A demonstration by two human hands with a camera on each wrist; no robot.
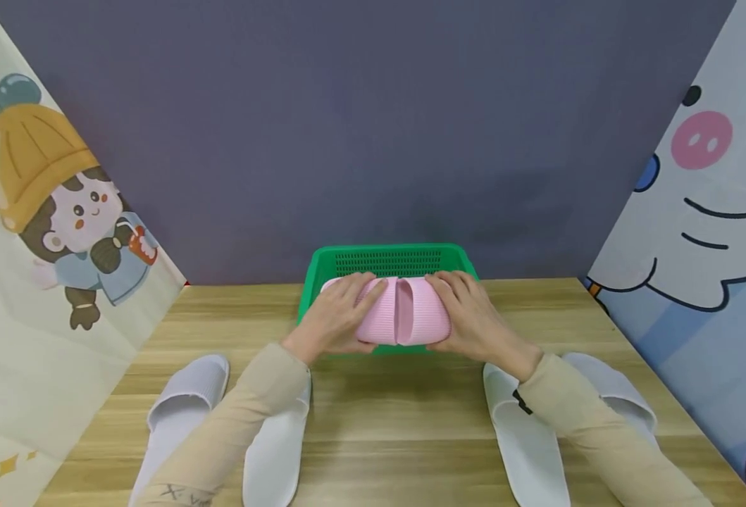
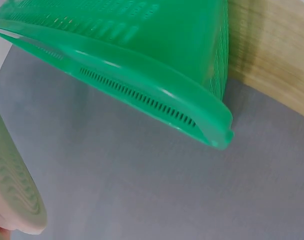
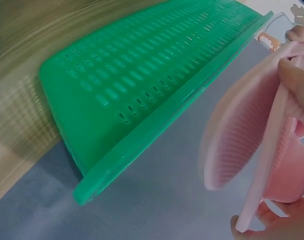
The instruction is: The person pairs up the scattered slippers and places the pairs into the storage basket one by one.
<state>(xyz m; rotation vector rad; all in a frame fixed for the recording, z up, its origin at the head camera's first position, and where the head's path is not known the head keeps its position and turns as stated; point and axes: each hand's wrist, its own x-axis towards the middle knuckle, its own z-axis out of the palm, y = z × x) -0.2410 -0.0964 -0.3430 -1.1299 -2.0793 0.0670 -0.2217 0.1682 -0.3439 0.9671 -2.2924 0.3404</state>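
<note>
Two pink slippers with ribbed straps are held side by side over the green basket, their toe openings facing each other. My left hand grips the left part of the pair, with the thumb across the strap. On the other side my right hand grips the right part. In the right wrist view, the fingers curl round the thin pink soles. The left wrist view catches only one patterned sole at its left edge. The slippers hide much of the basket's inside.
A wooden tabletop carries the basket near its back edge. White slippers lie at the left, and more white slippers lie at the right, partly under my forearms. A dark grey panel stands behind, with printed cloths at both sides.
</note>
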